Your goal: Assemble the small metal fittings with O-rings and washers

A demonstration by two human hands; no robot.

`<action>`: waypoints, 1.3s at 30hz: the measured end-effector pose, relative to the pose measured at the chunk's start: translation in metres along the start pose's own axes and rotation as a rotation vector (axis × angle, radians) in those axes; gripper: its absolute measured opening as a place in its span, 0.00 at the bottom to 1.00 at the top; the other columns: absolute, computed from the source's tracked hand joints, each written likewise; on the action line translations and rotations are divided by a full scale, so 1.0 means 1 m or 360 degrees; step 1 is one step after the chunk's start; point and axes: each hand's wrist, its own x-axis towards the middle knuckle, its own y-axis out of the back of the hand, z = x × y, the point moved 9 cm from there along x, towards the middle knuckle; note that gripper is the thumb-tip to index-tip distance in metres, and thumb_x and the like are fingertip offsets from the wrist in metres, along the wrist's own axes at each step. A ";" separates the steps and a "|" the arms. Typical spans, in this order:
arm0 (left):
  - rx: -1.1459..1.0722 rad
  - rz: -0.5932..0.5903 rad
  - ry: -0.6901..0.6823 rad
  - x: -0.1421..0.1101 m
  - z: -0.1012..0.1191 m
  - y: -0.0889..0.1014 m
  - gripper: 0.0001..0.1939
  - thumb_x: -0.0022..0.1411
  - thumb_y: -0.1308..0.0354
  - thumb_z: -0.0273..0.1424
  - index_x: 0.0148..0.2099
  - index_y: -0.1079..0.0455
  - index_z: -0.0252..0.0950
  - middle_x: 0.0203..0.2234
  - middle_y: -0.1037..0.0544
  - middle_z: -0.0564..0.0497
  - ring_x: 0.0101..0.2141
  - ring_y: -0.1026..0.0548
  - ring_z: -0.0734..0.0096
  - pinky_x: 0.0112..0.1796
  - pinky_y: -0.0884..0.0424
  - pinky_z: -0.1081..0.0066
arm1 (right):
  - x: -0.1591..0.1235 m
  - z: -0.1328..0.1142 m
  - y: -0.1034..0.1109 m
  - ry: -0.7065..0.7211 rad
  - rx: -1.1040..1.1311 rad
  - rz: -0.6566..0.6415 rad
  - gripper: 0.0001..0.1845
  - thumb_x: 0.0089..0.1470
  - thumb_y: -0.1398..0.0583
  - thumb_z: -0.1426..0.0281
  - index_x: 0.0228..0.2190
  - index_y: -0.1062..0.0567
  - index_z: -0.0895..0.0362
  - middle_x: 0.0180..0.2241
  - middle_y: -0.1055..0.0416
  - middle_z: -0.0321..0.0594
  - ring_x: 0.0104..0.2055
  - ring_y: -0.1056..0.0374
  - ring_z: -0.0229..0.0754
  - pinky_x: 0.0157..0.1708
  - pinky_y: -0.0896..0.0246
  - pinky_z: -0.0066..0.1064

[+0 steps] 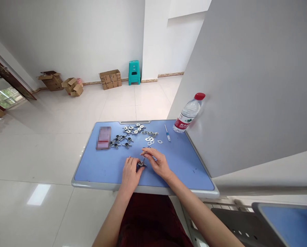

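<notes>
My left hand rests on the blue desk, its fingers closed round the side of a small metal fitting with a dark body. Just above that fitting, my right hand pinches a thin dark piece that points down at it; its kind is too small to tell. Beyond the hands lie several fittings with black round centres and several silver fittings. To their right are a pile of screws and flat two-holed metal plates. Small dark rings show partly behind my right hand.
A phone lies at the desk's left. A screwdriver and a water bottle are at the right, the bottle near a grey panel. Cardboard boxes and a teal stool stand along the far wall.
</notes>
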 end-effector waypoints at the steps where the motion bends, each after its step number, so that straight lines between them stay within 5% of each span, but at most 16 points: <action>1: 0.0002 -0.0002 -0.0005 0.000 0.000 0.000 0.10 0.60 0.39 0.24 0.40 0.37 0.40 0.35 0.26 0.52 0.39 0.29 0.60 0.47 0.30 0.54 | 0.000 0.002 0.002 -0.0040 0.0032 0.0022 0.13 0.64 0.47 0.70 0.47 0.27 0.52 0.34 0.22 0.40 0.35 0.27 0.42 0.39 0.31 0.36; 14: 0.0028 0.0023 -0.0036 -0.001 -0.001 -0.002 0.11 0.60 0.39 0.24 0.41 0.37 0.41 0.35 0.26 0.52 0.41 0.28 0.59 0.50 0.32 0.52 | 0.001 0.010 0.007 -0.0182 0.0048 0.0126 0.09 0.61 0.43 0.67 0.40 0.23 0.51 0.30 0.22 0.38 0.30 0.26 0.43 0.36 0.29 0.36; 25: -0.0048 -0.0044 0.0133 0.002 -0.006 0.000 0.08 0.59 0.39 0.24 0.38 0.34 0.39 0.34 0.25 0.51 0.38 0.29 0.61 0.40 0.34 0.61 | -0.005 0.005 0.011 -0.0108 0.0158 0.0311 0.08 0.61 0.44 0.69 0.41 0.27 0.53 0.32 0.23 0.40 0.32 0.26 0.42 0.33 0.28 0.34; 31: -0.0107 -0.0049 0.0153 0.003 -0.009 -0.002 0.09 0.58 0.38 0.22 0.38 0.35 0.39 0.35 0.24 0.52 0.38 0.30 0.62 0.41 0.34 0.60 | 0.000 -0.007 -0.005 0.0032 0.0063 0.0067 0.09 0.62 0.46 0.70 0.41 0.28 0.52 0.31 0.23 0.39 0.32 0.27 0.42 0.37 0.29 0.36; 39: -0.0108 -0.0082 0.0151 0.002 -0.012 -0.006 0.10 0.58 0.38 0.24 0.40 0.34 0.39 0.35 0.25 0.52 0.38 0.30 0.60 0.41 0.35 0.60 | 0.002 -0.015 -0.007 0.0140 0.0077 0.0020 0.11 0.63 0.48 0.74 0.44 0.29 0.51 0.31 0.24 0.39 0.33 0.28 0.41 0.37 0.31 0.36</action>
